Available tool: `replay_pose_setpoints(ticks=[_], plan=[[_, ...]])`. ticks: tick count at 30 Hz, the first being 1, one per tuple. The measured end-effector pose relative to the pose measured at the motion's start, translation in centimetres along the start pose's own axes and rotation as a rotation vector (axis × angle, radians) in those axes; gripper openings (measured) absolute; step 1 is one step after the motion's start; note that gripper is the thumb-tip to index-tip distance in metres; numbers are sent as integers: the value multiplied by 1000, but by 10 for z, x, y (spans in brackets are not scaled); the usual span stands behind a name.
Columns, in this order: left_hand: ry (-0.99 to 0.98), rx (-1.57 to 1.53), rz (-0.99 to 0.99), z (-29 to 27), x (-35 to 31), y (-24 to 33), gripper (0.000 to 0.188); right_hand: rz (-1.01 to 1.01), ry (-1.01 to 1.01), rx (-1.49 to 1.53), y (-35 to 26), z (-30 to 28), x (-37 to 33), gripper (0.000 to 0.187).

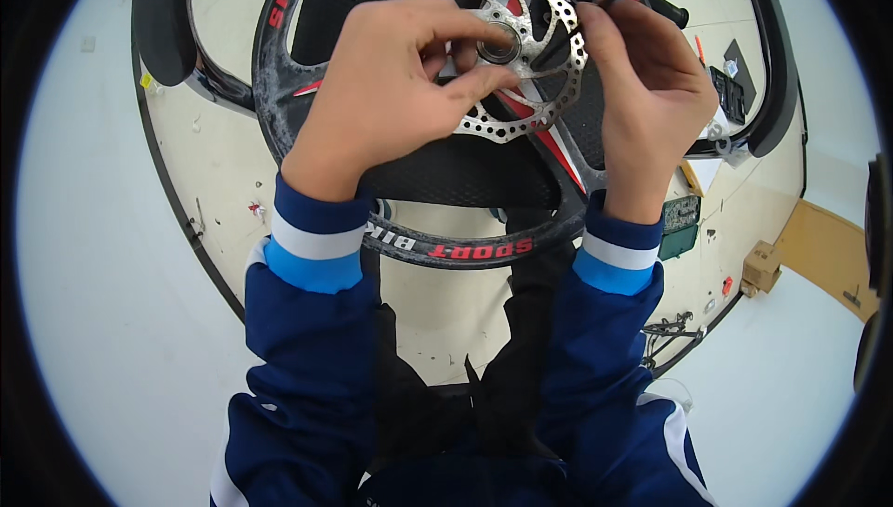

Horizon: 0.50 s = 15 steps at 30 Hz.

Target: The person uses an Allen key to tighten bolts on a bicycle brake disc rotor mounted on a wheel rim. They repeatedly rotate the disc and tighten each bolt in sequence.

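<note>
A bicycle wheel [484,251] with a black rim and black, red and white spokes lies in front of me. On its hub [498,45] sits a silver brake disc [502,130] full of holes. My left hand [391,88] reaches over the disc from the left, index finger and thumb apart on either side of the hub; its other fingers curl underneath, partly hidden. To the right, my right hand [646,79] pinches a thin black rod, apparently a hex key [558,46], which slants down to the disc near the hub. The pinched end is hidden by my fingers.
Beneath the wheel is a black padded seat [446,177] with curved armrests [167,19] at both sides. On the pale floor at right lie a green case [681,228], a black tool case [728,93] and a small cardboard box [762,265]. My legs are below the wheel.
</note>
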<state>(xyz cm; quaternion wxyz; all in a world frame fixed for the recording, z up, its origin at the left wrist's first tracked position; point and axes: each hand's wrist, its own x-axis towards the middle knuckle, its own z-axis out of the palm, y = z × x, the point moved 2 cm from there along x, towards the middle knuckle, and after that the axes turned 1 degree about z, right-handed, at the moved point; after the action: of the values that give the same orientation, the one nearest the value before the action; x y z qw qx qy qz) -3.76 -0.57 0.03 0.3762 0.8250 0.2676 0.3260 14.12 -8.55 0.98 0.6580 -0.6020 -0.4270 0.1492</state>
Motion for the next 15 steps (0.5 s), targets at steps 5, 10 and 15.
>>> replay_pose_setpoints(ticks=[5, 10, 15], plan=[[21, 131, 62, 17, -5, 0, 15, 12, 94, 24, 6, -20, 10, 22], [49, 104, 59, 31, 1, 23, 10, 70, 196, 32, 11, -60, 18, 24], [-45, 277, 29, 119, 15, 68, 6, 145, 298, -13, 21, -89, 20, 24]])
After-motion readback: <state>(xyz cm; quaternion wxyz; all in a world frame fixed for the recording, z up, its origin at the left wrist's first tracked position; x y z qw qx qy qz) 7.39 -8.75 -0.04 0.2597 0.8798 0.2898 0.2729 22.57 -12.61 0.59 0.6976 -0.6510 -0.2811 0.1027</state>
